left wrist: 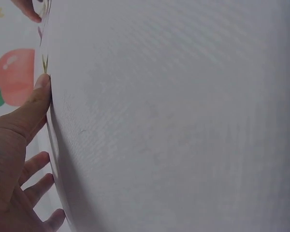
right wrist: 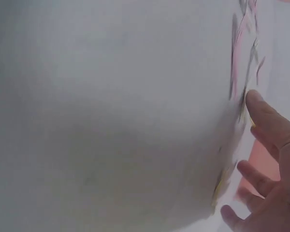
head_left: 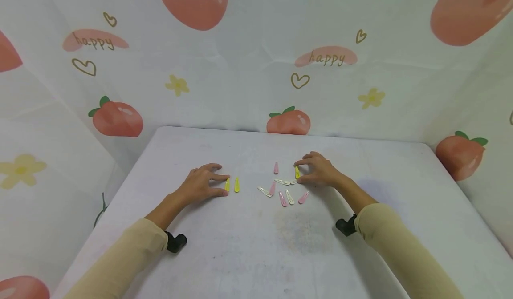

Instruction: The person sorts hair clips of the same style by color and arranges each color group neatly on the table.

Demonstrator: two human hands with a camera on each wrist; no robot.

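Head view has the left hand (head_left: 202, 184) pinching a yellow clip (head_left: 227, 185), the right hand (head_left: 319, 171) another yellow clip (head_left: 297, 172) near pink clips (head_left: 282, 199). Left wrist view hides its clip behind the thumb (left wrist: 42, 87); right wrist view adds a blurred yellow sliver (right wrist: 218, 189).

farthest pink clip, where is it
In the head view, just right of centre, the pink clip lies left of the right hand, beyond a white clip.

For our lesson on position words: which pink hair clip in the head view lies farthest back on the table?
The pink hair clip by itself, behind the white clips; the other pink clips all lie nearer the front.
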